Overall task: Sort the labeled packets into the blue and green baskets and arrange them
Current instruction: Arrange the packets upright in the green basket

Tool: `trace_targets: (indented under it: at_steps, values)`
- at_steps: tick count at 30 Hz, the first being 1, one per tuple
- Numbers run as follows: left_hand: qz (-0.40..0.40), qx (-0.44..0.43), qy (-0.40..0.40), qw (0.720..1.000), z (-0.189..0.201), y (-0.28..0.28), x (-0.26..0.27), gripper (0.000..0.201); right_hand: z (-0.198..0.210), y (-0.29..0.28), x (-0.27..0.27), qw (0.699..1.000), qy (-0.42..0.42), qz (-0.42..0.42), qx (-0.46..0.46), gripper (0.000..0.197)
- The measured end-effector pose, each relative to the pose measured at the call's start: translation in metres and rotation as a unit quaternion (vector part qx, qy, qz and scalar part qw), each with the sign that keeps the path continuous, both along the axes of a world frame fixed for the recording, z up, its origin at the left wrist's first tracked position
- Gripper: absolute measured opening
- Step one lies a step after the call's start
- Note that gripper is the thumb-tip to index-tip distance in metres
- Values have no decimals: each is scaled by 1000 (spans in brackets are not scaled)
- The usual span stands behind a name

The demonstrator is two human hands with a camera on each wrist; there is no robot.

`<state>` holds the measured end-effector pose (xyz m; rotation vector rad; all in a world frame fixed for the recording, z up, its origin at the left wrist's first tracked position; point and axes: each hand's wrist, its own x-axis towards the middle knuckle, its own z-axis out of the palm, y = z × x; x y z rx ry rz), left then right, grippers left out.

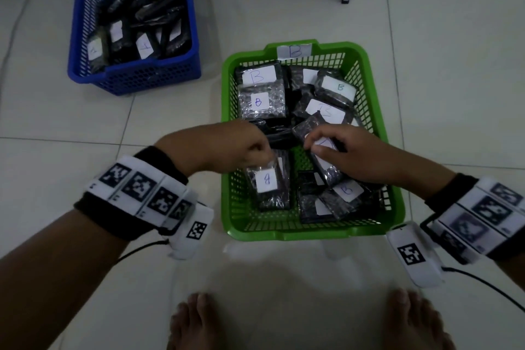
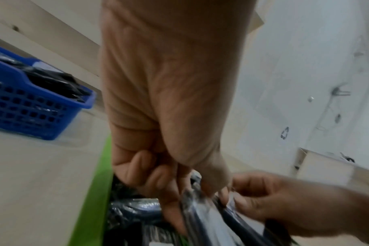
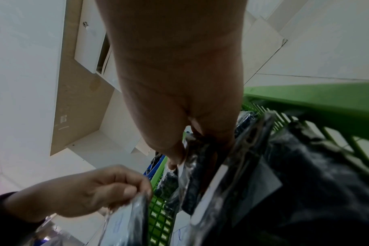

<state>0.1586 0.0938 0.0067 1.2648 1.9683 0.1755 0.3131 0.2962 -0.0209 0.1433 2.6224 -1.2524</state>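
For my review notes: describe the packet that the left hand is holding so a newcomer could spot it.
Find the green plastic basket. At its near-left corner the left hand pinches the top edge of a clear-wrapped dark packet. Its white label's B reads upside down.

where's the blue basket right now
In the head view the blue basket sits on the tiled floor at upper left, beyond and left of the green basket, apart from it.

green basket (image 1: 395,202): moulded plastic, lattice walls, smooth rim with a slight sheen
blue basket (image 1: 133,77): the same plastic lattice
packets (image 1: 261,101): dark contents in clear, glossy, crinkled film
labels (image 1: 267,180): matt white paper, handwritten
floor (image 1: 426,65): pale glazed tiles, smooth, faintly reflective
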Motion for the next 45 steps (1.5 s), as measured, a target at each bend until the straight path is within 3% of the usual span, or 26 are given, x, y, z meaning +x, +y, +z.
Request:
trace_targets:
  at_steps: [5, 9, 12, 15, 17, 18, 20, 23, 25, 30, 33, 35, 37, 40, 45]
  values:
    - [69, 95, -36, 992, -4, -1, -8, 29, 4, -10, 1, 999, -3, -27, -35, 40]
    - [93, 150, -76, 981, -11, 6, 3, 27, 6, -17, -2, 998, 3, -15, -59, 32]
    - [136, 163, -41, 976, -15, 10, 3, 26, 6, -18, -4, 999, 6, -13, -38, 26]
    - [41, 137, 59, 988, -21, 6, -5, 24, 10, -1, -5, 997, 21, -63, -32, 19]
    - [-32, 129, 74, 988, -28, 2, -5, 32, 10, 11, -3, 994, 35, -105, -25, 30]
    - [-31, 136, 73, 988, -31, 2, -3, 35, 9, 15, -3, 992, 42, -121, -18, 35]
    - [43, 172, 64, 982, -33, 7, 4, 34, 10, 17, -2, 989, 54, -139, -6, 35]
    - [215, 194, -59, 955, -28, 18, 17, 37, 10, 13, -3, 992, 60, -115, 2, 30]
    - [264, 199, -122, 936, -24, 25, 24, 39, 7, 11, -2, 994, 56, -91, 11, 32]
    - [211, 164, -92, 959, -25, 30, 27, 18, 11, 24, -1, 997, -11, -70, -1, 31]
    - [165, 111, -47, 979, -19, 25, 16, 23, 16, 36, 2, 998, -36, -53, 14, 42]
    - [166, 108, -31, 980, -13, 21, 7, 26, 16, 38, 4, 998, -21, -65, 6, 32]
    - [214, 154, -24, 964, -7, 20, 0, 27, 13, 37, 5, 997, 1, -79, -3, 23]
    - [317, 263, -20, 911, 0, 23, -11, 22, 11, 34, 6, 996, 28, -87, 0, 18]
    - [360, 314, 107, 872, -5, 32, -26, 23, 18, 41, 1, 986, 100, -132, -16, 16]
